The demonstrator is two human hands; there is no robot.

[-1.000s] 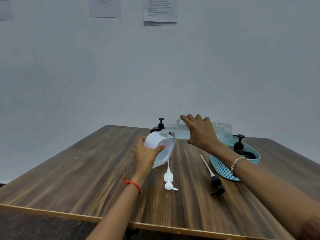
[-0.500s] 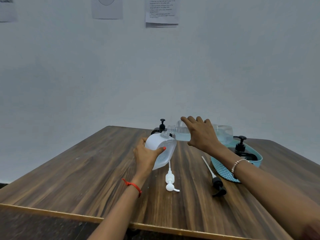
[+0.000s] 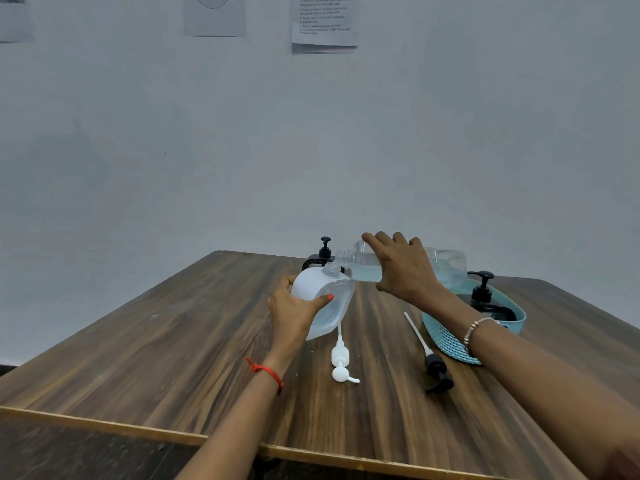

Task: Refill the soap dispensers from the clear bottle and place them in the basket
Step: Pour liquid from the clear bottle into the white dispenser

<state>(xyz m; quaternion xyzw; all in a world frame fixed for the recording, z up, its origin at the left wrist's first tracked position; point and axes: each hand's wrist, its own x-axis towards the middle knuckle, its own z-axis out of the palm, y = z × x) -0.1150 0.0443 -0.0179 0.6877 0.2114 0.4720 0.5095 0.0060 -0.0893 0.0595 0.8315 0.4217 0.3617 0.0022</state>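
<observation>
My left hand [image 3: 294, 311] grips a white soap dispenser [image 3: 330, 299] with its pump off, tilted toward the right on the table. My right hand [image 3: 403, 268] holds the clear bottle [image 3: 446, 265] on its side, with pale blue liquid inside and its threaded mouth against the dispenser's neck. The white pump [image 3: 340, 363] and a black pump [image 3: 437, 370] lie on the table in front. A black dispenser [image 3: 483, 294] stands in the teal basket [image 3: 450, 344] at the right. Another black dispenser [image 3: 323, 254] stands behind the white one, mostly hidden.
The wooden table [image 3: 173, 341] ends at a light front edge near me. A pale wall stands close behind the table's far edge, with paper sheets [image 3: 323, 22] pinned high up.
The clear bottle's mouth has stayed at the white dispenser's neck. Both hands kept their grips and barely moved.
</observation>
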